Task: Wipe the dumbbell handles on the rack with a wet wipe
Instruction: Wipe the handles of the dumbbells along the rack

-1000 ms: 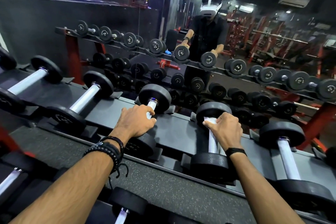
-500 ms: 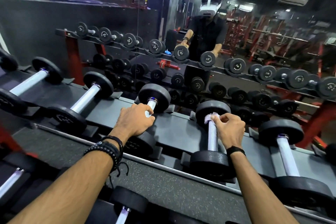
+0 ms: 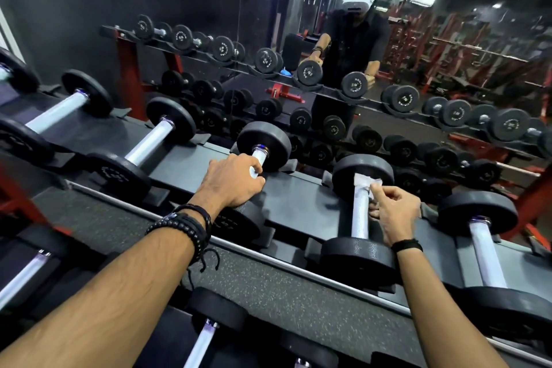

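Rack (image 3: 298, 206): long dark shelf running lower right to upper left, dumbbells cradled side by side, their handles pointing away from the person toward the mirror (image 3: 418, 39).

Dumbbell being wiped (image 3: 360, 218): long axis near-to-far, directly ahead of the right arm.

Left hand (image 3: 231, 181): curled round the handle of the neighbouring dumbbell (image 3: 263, 146) to the left, gripping it.

Right hand (image 3: 394, 212): just right of the handle, fingertips pinching the wet wipe (image 3: 366, 182), which drapes over the far end of the handle against the far weight head.

Judgement: the right hand is nearer; the next stroke would likely run toward the person along the handle.
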Demonstrator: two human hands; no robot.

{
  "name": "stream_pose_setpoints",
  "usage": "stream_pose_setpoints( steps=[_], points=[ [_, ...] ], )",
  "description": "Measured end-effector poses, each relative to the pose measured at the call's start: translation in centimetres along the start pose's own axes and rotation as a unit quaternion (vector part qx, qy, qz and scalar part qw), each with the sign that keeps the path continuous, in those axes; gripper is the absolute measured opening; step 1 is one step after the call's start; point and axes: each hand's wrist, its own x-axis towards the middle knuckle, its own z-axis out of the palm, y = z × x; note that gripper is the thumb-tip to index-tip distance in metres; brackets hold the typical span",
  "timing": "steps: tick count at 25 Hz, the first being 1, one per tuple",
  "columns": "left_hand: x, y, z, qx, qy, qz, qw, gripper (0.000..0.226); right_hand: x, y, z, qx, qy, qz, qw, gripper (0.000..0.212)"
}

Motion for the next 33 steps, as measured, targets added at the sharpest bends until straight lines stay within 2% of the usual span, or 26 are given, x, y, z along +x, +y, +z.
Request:
stream_pose_setpoints(
  steps=[4, 9, 13, 15, 18, 20, 22, 26, 33],
  points=[
    [-0.1, 0.0, 0.0, -0.003, -0.001, 0.001, 1.000, 0.029, 0.8, 1.7, -0.3, -0.005, -0.010, 0.083, 0.996, 0.033],
    [0.1, -0.1, 0.1, -0.003, -0.004, -0.001, 1.000, 0.026, 1.4, 1.6, -0.1, -0.018, -0.011, 0.024, 1.000, 0.031],
    [0.0, 0.0, 0.1, 0.004, -0.006, -0.001, 1.000, 0.026, 1.6, 2.9, -0.5, -0.064, -0.020, 0.081, 0.994, 0.034],
    [0.0, 0.1, -0.1, 0.005, -0.006, -0.002, 1.000, 0.027, 0.9, 1.9, -0.5, -0.059, -0.013, 0.032, 0.998, 0.032],
    [-0.3, 0.1, -0.4, 0.003, -0.003, -0.003, 1.000, 0.027, -1.1, -1.5, -0.1, -0.068, -0.016, -0.148, 0.987, 0.023],
    [-0.4, 0.1, -0.4, -0.007, 0.001, -0.006, 1.000, 0.026, -2.8, -3.5, 0.2, -0.108, -0.045, -0.221, 0.968, 0.024],
    [-0.6, 0.2, -0.5, -0.019, 0.002, -0.012, 1.000, 0.025, -4.6, -4.5, 0.5, -0.154, -0.070, -0.244, 0.955, 0.024],
    [-0.6, 0.0, -0.5, -0.052, 0.005, -0.011, 0.999, 0.021, -7.6, -4.0, 0.3, -0.241, -0.137, -0.227, 0.934, 0.024],
    [-0.7, -0.4, -0.3, -0.081, 0.013, 0.003, 0.997, 0.025, -8.4, -4.3, 0.4, -0.303, -0.122, -0.251, 0.911, 0.025]
  ],
)
